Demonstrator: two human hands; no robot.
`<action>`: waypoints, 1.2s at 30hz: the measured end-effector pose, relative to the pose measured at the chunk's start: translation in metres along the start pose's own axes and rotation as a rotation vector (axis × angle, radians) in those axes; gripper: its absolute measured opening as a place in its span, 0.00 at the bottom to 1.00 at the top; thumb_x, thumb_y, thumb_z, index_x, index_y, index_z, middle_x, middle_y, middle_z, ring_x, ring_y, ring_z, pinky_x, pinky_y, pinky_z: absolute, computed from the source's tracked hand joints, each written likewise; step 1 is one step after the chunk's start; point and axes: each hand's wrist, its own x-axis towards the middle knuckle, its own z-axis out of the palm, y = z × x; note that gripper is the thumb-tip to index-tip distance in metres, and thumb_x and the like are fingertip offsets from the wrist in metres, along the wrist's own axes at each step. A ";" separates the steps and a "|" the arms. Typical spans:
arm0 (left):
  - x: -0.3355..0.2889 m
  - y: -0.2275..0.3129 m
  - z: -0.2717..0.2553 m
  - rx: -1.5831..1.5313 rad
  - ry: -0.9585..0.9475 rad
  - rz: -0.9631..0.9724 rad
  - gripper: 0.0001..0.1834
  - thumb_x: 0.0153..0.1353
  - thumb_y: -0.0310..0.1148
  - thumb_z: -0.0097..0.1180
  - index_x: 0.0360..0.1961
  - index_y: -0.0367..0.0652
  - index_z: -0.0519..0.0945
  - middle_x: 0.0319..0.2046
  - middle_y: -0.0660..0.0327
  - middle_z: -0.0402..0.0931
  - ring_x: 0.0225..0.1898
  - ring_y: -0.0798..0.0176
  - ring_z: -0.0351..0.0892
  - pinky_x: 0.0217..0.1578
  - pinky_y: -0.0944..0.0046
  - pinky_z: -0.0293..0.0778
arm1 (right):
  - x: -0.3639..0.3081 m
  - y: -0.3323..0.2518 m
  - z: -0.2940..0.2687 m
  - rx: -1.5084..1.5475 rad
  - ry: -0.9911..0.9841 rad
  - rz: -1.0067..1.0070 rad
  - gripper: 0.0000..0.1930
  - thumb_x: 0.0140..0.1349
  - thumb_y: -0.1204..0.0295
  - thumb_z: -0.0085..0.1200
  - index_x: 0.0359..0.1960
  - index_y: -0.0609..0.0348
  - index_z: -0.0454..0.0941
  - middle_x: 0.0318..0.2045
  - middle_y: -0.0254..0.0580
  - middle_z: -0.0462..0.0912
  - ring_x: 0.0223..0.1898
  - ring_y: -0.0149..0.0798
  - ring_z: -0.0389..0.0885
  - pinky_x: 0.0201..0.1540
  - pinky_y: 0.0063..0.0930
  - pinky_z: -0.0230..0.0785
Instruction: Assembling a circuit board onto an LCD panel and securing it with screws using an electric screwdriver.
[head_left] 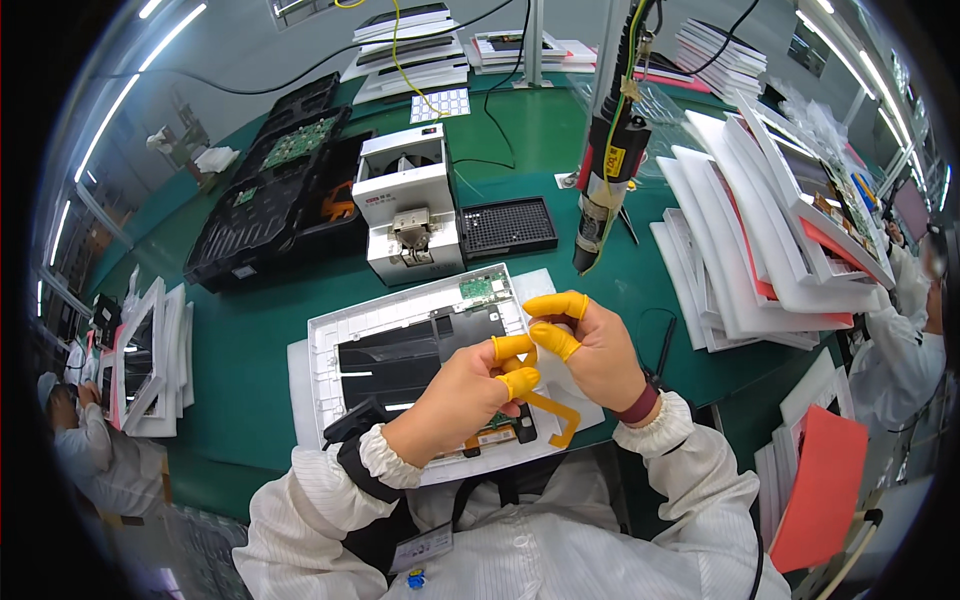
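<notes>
Both my hands meet above the right part of a white frame panel (328, 385), with yellow finger cots on thumbs and forefingers. My left hand (462, 388) is closed in a pinch on an orange flat flex cable (556, 412), whose bent end hangs out to the right below the fingers. Just beside it, my right hand (600, 352) pinches with thumb and forefinger; what lies between those tips is too small to make out. The panel beneath holds dark plates (385, 358) and a green circuit board (478, 288) at its far right corner.
Behind the panel stand a white bench machine (405, 205) and a black tray of small screws (508, 226). An electric screwdriver (603, 180) hangs at the right. Stacked panels with foam sheets (740, 240) lie to the right; a black case (270, 190) sits far left. Other people work at both sides.
</notes>
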 end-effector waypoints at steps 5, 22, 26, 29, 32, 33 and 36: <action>-0.002 0.004 0.000 -0.029 -0.018 0.000 0.14 0.66 0.25 0.56 0.53 0.39 0.76 0.41 0.64 0.78 0.34 0.74 0.76 0.37 0.73 0.76 | -0.006 -0.004 -0.004 0.040 -0.005 0.045 0.14 0.64 0.77 0.58 0.52 0.62 0.77 0.41 0.37 0.80 0.43 0.27 0.78 0.49 0.19 0.71; -0.005 0.003 0.000 -0.107 -0.010 0.010 0.17 0.65 0.25 0.57 0.56 0.39 0.75 0.44 0.63 0.78 0.38 0.73 0.76 0.37 0.74 0.74 | -0.002 -0.009 -0.004 0.042 -0.011 0.099 0.16 0.62 0.76 0.60 0.52 0.63 0.77 0.41 0.37 0.81 0.42 0.26 0.78 0.47 0.19 0.71; -0.007 0.009 0.000 -0.141 0.045 0.028 0.18 0.65 0.24 0.57 0.56 0.38 0.74 0.44 0.63 0.78 0.39 0.73 0.77 0.37 0.73 0.75 | -0.007 -0.002 -0.021 -0.084 0.027 0.100 0.16 0.61 0.76 0.61 0.51 0.63 0.77 0.42 0.37 0.81 0.42 0.27 0.79 0.47 0.20 0.72; -0.001 0.005 -0.007 -0.227 0.136 0.051 0.18 0.66 0.22 0.55 0.57 0.38 0.71 0.42 0.58 0.76 0.34 0.69 0.77 0.37 0.71 0.77 | -0.010 -0.006 -0.035 0.008 -0.019 0.116 0.17 0.62 0.77 0.61 0.53 0.63 0.76 0.44 0.37 0.81 0.43 0.27 0.79 0.49 0.19 0.72; -0.001 0.009 -0.010 -0.316 0.216 0.131 0.19 0.66 0.22 0.54 0.58 0.38 0.70 0.41 0.58 0.75 0.33 0.68 0.77 0.36 0.70 0.77 | -0.014 -0.020 -0.054 0.012 -0.084 0.124 0.18 0.63 0.77 0.60 0.54 0.64 0.75 0.43 0.36 0.81 0.42 0.26 0.78 0.51 0.17 0.70; 0.000 0.009 -0.011 -0.337 0.275 0.200 0.20 0.66 0.22 0.54 0.59 0.38 0.69 0.41 0.58 0.74 0.33 0.67 0.78 0.36 0.70 0.78 | -0.016 -0.024 -0.060 0.024 -0.089 0.154 0.18 0.63 0.77 0.60 0.55 0.65 0.75 0.42 0.35 0.80 0.42 0.26 0.78 0.52 0.17 0.70; 0.002 0.011 -0.012 -0.348 0.352 0.294 0.23 0.65 0.22 0.56 0.60 0.39 0.68 0.43 0.58 0.74 0.36 0.66 0.79 0.38 0.69 0.80 | -0.019 -0.026 -0.065 0.101 -0.112 0.235 0.22 0.63 0.76 0.60 0.59 0.65 0.72 0.39 0.32 0.78 0.41 0.24 0.76 0.51 0.16 0.69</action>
